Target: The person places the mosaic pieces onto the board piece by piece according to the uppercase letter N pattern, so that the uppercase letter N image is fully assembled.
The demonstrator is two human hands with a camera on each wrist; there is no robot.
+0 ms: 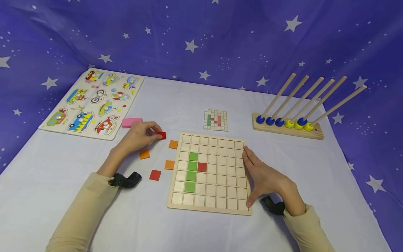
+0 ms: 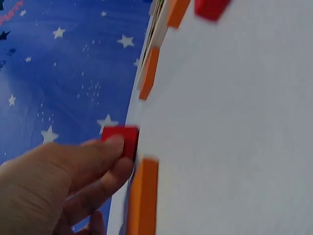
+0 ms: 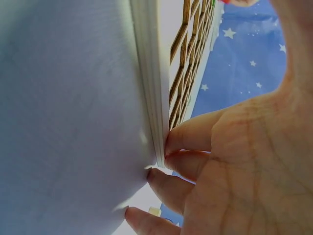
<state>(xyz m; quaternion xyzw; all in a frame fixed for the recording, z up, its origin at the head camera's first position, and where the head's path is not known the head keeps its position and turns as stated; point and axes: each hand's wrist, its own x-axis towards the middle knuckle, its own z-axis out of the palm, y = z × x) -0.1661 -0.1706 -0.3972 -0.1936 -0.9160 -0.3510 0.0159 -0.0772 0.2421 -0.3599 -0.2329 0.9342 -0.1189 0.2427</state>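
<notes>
My left hand (image 1: pixel 140 135) pinches a red square tile (image 1: pixel 162 135) between thumb and fingertips, left of the wooden grid board (image 1: pixel 209 212). The left wrist view shows the same red tile (image 2: pixel 128 139) under the thumb. Against the board's right edge rests my right hand (image 1: pixel 267 176), its fingers extended and its thumb at the lower right corner. In the right wrist view, fingertips (image 3: pixel 176 139) touch the board's side. Set in the grid are a column of several green tiles (image 1: pixel 191 176) and one red tile (image 1: pixel 202 167) beside it.
Loose orange tiles (image 1: pixel 169 165) and another red tile (image 1: pixel 155 175) lie left of the board. Behind it is a small pattern card (image 1: pixel 223 128). A pink block (image 1: pixel 127 123) and a vehicle puzzle (image 1: pixel 89 105) stand at back left, a bead-and-peg stand (image 1: pixel 315 134) at back right.
</notes>
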